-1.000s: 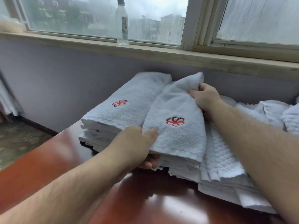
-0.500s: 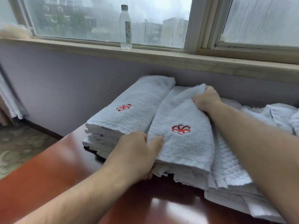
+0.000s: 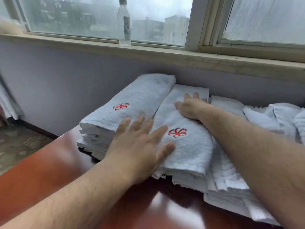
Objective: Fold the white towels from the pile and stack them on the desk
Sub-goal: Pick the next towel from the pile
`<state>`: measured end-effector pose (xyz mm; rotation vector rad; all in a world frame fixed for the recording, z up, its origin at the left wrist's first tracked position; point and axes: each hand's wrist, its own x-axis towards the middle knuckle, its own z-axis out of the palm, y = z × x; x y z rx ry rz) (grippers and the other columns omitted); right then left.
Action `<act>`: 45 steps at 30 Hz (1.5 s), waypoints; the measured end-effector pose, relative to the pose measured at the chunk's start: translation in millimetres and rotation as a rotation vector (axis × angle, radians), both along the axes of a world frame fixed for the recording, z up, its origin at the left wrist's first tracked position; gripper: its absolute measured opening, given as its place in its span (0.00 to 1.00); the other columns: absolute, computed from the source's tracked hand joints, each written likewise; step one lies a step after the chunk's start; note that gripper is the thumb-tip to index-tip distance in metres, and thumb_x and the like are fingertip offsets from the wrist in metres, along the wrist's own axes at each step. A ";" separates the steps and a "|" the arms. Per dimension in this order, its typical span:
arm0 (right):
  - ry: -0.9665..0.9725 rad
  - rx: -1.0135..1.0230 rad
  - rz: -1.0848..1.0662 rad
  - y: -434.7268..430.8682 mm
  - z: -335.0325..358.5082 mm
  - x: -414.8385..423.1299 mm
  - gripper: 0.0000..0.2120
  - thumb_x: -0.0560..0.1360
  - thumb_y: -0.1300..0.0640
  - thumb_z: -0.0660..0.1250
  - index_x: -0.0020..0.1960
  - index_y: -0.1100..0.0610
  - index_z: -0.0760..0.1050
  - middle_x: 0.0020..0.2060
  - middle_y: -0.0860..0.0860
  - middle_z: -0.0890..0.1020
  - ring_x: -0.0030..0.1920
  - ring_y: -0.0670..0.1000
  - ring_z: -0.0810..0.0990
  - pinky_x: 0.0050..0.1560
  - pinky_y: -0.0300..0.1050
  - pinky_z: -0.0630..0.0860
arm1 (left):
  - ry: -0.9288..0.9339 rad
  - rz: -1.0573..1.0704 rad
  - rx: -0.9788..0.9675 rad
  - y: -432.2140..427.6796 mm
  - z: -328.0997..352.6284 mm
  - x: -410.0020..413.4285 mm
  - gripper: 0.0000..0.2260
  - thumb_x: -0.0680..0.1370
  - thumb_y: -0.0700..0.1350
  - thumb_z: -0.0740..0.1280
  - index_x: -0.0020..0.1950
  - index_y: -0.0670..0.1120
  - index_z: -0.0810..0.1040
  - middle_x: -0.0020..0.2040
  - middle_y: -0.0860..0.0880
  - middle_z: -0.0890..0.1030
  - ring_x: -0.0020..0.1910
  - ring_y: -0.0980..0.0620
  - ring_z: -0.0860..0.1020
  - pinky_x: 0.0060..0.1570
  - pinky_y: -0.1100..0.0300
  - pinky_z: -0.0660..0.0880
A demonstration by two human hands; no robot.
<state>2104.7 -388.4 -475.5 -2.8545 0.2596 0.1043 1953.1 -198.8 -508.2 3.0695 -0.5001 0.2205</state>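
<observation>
Two stacks of folded white towels stand side by side on the red-brown desk [image 3: 49, 171]. The left stack [image 3: 132, 100] has a red emblem on top. On the right stack lies a folded towel [image 3: 186, 146] with a red emblem. My left hand [image 3: 140, 146] lies flat with spread fingers across the near end of this towel and the gap between the stacks. My right hand [image 3: 191, 106] presses flat on its far end, fingers straight. Unfolded white towels [image 3: 272, 116] are heaped at the right.
A clear plastic bottle [image 3: 124, 22] stands on the window sill [image 3: 181, 58] behind the stacks. The wall runs close behind the towels. Waffle-textured towels [image 3: 231, 179] lie under the right stack. Floor tiles show at the left beyond the desk edge.
Both hands let go of the towel's ends and now lie flat on it. The towel has settled onto the right stack.
</observation>
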 end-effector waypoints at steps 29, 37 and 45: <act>-0.340 -0.095 0.083 -171.2 18.1 -347.5 0.15 0.78 0.45 0.62 0.56 0.50 0.82 0.56 0.47 0.83 0.57 0.51 0.80 0.58 0.48 0.76 | 0.017 -0.208 -0.194 -95.0 37.1 -129.5 0.24 0.83 0.62 0.54 0.77 0.57 0.65 0.78 0.56 0.65 0.78 0.53 0.58 0.74 0.55 0.55; -0.755 0.160 -0.256 -234.1 -1.2 -396.2 0.08 0.76 0.54 0.67 0.49 0.53 0.84 0.50 0.49 0.84 0.57 0.54 0.75 0.54 0.45 0.70 | 0.019 -0.407 -0.238 -176.7 17.9 -155.7 0.24 0.81 0.61 0.57 0.77 0.57 0.66 0.76 0.56 0.68 0.75 0.52 0.62 0.74 0.54 0.60; -0.838 0.276 -0.412 -243.8 -32.4 -373.0 0.16 0.76 0.57 0.70 0.63 0.58 0.78 0.58 0.55 0.79 0.63 0.57 0.73 0.67 0.51 0.68 | -0.003 -0.289 -0.332 -220.4 -15.0 -126.0 0.28 0.82 0.60 0.55 0.81 0.55 0.58 0.81 0.52 0.60 0.80 0.50 0.52 0.77 0.57 0.44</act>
